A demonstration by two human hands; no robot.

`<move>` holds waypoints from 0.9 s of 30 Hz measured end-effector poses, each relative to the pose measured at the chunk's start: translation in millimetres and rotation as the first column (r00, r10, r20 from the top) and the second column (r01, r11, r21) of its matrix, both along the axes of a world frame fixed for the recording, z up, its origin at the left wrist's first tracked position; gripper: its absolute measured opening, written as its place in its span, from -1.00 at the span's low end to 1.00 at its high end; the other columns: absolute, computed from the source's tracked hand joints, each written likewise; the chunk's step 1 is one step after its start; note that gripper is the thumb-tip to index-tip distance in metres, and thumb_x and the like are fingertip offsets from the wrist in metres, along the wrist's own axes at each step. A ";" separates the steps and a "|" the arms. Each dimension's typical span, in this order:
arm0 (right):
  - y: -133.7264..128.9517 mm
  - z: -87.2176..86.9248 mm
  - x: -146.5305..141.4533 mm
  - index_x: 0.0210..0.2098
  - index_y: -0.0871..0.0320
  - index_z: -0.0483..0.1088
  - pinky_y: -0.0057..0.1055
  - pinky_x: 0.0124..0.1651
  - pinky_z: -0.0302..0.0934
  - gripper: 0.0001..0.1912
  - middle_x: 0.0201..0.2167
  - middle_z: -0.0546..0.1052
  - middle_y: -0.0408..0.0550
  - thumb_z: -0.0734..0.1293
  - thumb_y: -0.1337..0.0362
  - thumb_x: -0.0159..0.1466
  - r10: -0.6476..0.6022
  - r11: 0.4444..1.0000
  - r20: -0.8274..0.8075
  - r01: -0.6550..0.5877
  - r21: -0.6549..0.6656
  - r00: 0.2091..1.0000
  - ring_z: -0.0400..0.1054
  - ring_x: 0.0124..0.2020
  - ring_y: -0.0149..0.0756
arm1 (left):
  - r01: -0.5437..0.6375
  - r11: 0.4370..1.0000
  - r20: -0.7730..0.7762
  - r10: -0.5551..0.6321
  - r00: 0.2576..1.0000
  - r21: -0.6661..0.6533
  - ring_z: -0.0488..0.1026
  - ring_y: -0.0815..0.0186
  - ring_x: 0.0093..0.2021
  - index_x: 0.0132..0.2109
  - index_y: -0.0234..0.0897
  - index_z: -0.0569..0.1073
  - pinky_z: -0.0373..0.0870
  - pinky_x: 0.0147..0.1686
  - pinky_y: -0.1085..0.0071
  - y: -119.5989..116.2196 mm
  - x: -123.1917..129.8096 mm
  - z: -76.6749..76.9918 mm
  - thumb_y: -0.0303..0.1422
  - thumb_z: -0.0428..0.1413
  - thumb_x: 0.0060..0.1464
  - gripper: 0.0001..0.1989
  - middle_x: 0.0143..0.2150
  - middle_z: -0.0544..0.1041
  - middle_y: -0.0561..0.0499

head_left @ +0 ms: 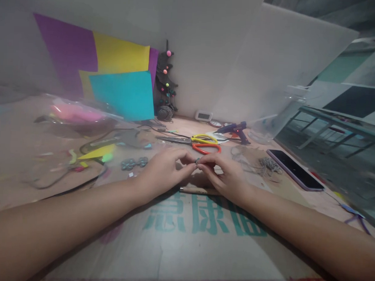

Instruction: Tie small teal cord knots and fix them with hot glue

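Observation:
My left hand [164, 170] and my right hand [227, 176] meet in the middle, thumbs and forefingers pinched together on a small dark grey piece [197, 161]. Most of that piece is hidden by the fingertips, and its kind cannot be made out. Left of my left hand lie small grey looped shapes [134, 163]. Below the fingers, a thin brown stick with a metal-looking end [192, 190] is partly covered by my right hand. Scissors with one yellow and one red handle [205, 148] lie just beyond the fingertips.
Behind the scissors stands a blue glue gun [237, 130] with a red light. At right are a tangle of grey cord [269, 165] and a phone [297, 169]. Colored sheets [121, 95] lean at the back left, near a bag of pink material [80, 112]. Scraps [97, 151] and cables litter the left.

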State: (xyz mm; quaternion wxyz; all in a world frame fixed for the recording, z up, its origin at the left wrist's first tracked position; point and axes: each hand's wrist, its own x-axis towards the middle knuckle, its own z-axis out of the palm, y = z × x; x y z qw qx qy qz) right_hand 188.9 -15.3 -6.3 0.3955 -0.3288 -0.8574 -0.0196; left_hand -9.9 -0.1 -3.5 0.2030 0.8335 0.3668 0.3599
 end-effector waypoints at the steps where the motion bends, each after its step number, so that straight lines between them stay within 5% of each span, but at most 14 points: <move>1: -0.4 0.6 0.0 -0.26 0.11 0.40 -0.48 -0.34 0.30 -0.94 -0.40 0.56 -0.11 0.27 0.34 0.32 -0.002 1.000 -0.004 0.002 -0.003 1.000 0.42 -0.43 -0.39 | 0.007 1.000 -0.001 -0.007 1.000 0.019 0.46 0.28 -0.28 -0.31 -0.23 0.52 0.31 -0.29 0.42 0.1 -0.1 -0.1 -0.23 0.08 0.18 -0.79 -0.33 0.57 0.05; 9: -1.7 0.8 1.1 -0.22 0.11 0.35 -0.48 -0.33 0.29 -0.97 -0.38 0.53 -0.11 0.29 0.32 0.32 0.010 1.000 -0.012 -0.010 -0.007 1.000 0.40 -0.42 -0.40 | -0.009 0.998 0.008 0.009 1.000 0.060 0.46 0.28 -0.26 -0.32 -0.24 0.50 0.29 -0.22 0.41 -0.5 0.1 2.1 -0.30 0.05 0.21 -0.81 -0.33 0.57 0.06; 17: 2.0 -9.0 4.3 -0.02 0.08 0.21 -0.49 -0.46 0.19 -0.69 -0.41 0.40 -0.19 0.33 0.30 0.28 0.010 0.993 -0.140 -0.027 -0.119 0.990 0.27 -0.50 -0.46 | -0.018 0.999 0.055 0.020 0.998 -0.036 0.45 0.31 -0.30 -0.37 -0.25 0.48 0.29 -0.26 0.43 0.5 0.6 4.3 -0.31 0.05 0.18 -0.80 -0.36 0.55 0.07; 22: -1.6 1.8 1.6 -0.20 0.07 0.21 -0.47 -0.50 0.16 -0.78 -0.34 0.41 -0.15 0.36 0.32 0.24 -0.002 0.997 -0.203 -0.013 -0.072 0.979 0.22 -0.53 -0.47 | -0.058 0.990 0.080 0.069 0.994 -0.129 0.45 0.29 -0.30 -0.38 -0.26 0.46 0.30 -0.27 0.41 0.6 1.1 5.7 -0.28 0.05 0.17 -0.79 -0.36 0.55 0.06; 27: -6.7 15.2 6.4 -0.42 0.07 0.15 -0.41 -0.43 0.18 -0.79 -0.48 0.35 -0.17 0.29 0.35 0.27 -0.032 0.999 -0.263 0.029 -0.015 0.964 0.28 -0.45 -0.38 | -0.104 0.974 0.101 0.126 0.987 -0.200 0.44 0.30 -0.37 -0.36 -0.26 0.45 0.29 -0.36 0.42 1.4 -0.5 4.0 -0.24 0.05 0.16 -0.78 -0.41 0.53 0.06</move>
